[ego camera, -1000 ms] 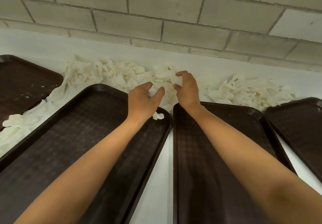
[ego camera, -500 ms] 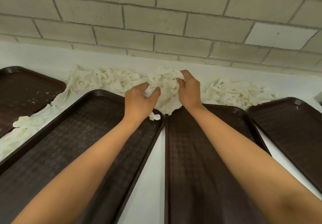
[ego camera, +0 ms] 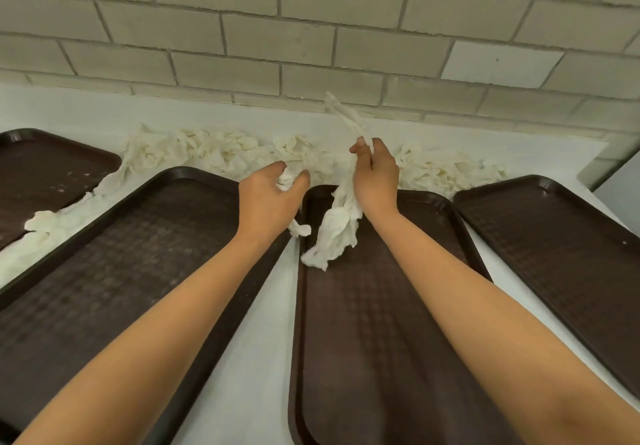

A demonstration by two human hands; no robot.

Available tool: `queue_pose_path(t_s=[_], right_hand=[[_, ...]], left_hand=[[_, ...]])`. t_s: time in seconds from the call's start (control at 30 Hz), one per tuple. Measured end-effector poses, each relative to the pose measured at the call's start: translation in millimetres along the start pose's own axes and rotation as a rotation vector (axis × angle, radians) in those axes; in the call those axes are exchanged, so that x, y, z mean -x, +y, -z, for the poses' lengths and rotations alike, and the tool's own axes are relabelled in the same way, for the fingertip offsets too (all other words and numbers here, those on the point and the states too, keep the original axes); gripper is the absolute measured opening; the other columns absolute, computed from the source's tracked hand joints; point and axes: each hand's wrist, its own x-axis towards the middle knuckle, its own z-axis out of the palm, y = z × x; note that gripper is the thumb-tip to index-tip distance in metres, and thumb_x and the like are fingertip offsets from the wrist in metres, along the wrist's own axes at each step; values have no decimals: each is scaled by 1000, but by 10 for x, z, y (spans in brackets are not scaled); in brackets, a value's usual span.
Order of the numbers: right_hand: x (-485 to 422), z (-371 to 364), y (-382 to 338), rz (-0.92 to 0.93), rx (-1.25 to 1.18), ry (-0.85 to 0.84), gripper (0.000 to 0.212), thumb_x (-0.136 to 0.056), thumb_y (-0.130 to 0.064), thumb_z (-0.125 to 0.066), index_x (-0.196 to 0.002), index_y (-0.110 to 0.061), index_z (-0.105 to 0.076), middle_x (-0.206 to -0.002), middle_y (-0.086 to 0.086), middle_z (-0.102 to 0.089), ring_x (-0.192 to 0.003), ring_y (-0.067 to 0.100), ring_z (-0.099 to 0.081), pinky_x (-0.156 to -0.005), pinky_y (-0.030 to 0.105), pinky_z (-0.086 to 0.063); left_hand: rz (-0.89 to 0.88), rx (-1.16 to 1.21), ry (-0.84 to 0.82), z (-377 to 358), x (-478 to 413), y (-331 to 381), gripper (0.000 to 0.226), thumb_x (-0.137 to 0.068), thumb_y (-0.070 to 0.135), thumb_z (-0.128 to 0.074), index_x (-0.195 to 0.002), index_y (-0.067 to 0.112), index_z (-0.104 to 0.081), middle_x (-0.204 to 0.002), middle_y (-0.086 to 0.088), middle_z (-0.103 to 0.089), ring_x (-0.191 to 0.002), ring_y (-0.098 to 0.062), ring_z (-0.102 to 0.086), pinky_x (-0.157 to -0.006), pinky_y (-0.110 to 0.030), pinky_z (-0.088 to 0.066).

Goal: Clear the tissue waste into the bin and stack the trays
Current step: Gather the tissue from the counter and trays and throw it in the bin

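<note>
- Trays lie nearest me on the white tabletop (ego camera: 256, 340): the left-centre tray (ego camera: 121, 254) sits angled and the right-centre tray (ego camera: 374, 340) sits straight, with bare tabletop between them.
- Two more flank them, the far-left tray (ego camera: 45, 164) at the left edge and the far-right tray (ego camera: 561, 236) toward the right edge.
- My left grip (ego camera: 268, 198), over the left-centre tray's far end, is clenched round a small tissue wad (ego camera: 287, 179).
- My right grip (ego camera: 375, 176), raised over the right-centre tray's far end, pinches a long tissue strip (ego camera: 337, 233). Its lower end hangs over that tray's left rim and its upper end sticks up.
- A loose tissue heap (ego camera: 207, 150) runs along the tabletop's far edge below the brick wall (ego camera: 311, 46). It trails forward between the far-left and left-centre trays.
</note>
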Motion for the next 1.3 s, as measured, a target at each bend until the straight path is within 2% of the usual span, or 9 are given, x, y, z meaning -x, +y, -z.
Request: queue_pose_path(t_s=[0.13, 0.23, 0.3, 0.4, 0.5, 0.67, 0.83, 1.0, 1.3], right_hand=[[205, 177, 19, -23, -2, -45, 35, -99, -33, -40, -75, -12, -52, -56, -8, -44, -53, 4, -43, -54, 10, -35], [346, 282, 61, -44, -20, -62, 39, -97, -39, -44, -60, -27, -40, -57, -10, -39, -55, 3, -38, -62, 16, -35], [443, 359, 60, -71, -38, -60, 45, -95, -44, -44, -55, -25, -33, -56, -11, -35, -56, 4, -34, -67, 25, -35], [601, 510, 29, -84, -128, -37, 57, -97, -42, -41, -50, -9, -32, -49, 2, -32, -53, 18, -34, -62, 40, -43], [712, 654, 16, -94, -150, -26, 59, -100, -36, -36, -52, 0, -40, -54, 11, -39, -55, 20, -40, -59, 32, -39], [873, 852, -23, -25, -44, -35, 51, -90, -16, -52, -45, -17, -28, -48, 0, -27, -46, 6, -25, -57, 25, -30], [1127, 1008, -76, -55, 59, -46, 24, -76, -8, -61, -55, -7, -49, -51, -2, -42, -50, 8, -38, -55, 21, -35], [1524, 1187, -181, -68, 142, -49, 28, -72, 0, -61, -61, -19, -43, -58, -7, -43, -56, 7, -43, -52, 18, -38], [2224, 1598, -370, -87, 80, -19, 39, -65, 17, -48, -68, -20, -38, -66, -6, -39, -59, 6, -39, -46, 9, -35]], left_hand=[[26, 3, -2, -26, 211, 105, 46, -84, 27, -63, -57, -2, -39, -52, -11, -41, -50, -11, -36, -49, -21, -32], [31, 17, 10, -55, 385, 193, 45, -83, 27, -63, -59, -4, -41, -56, -22, -46, -52, -18, -38, -51, -27, -35], [31, 12, 16, -66, 501, 249, 45, -84, 26, -63, -55, 2, -38, -52, -16, -43, -52, -15, -36, -50, -23, -33], [43, 0, 18, -98, 659, 317, 47, -85, 28, -62, -53, 10, -33, -50, -2, -36, -52, -14, -34, -52, -24, -32], [52, -2, 7, -123, 806, 390, 47, -85, 28, -62, -51, 13, -32, -48, 2, -34, -51, -13, -34, -52, -22, -31], [60, 14, -28, -104, 1008, 518, 44, -84, 25, -61, -51, 16, -34, -48, 3, -36, -50, -11, -35, -54, -26, -33], [43, 9, -44, -9, 1225, 592, 47, -85, 28, -61, -53, 14, -30, -48, 3, -33, -49, -12, -31, -52, -27, -30], [51, -11, -54, 133, 1515, 649, 47, -86, 30, -60, -52, 12, -32, -47, 3, -35, -46, -12, -34, -49, -18, -30], [38, -11, -142, 236, 2112, 844, 47, -87, 29, -58, -52, 16, -31, -49, 3, -34, -49, -13, -34, -46, -15, -28]])
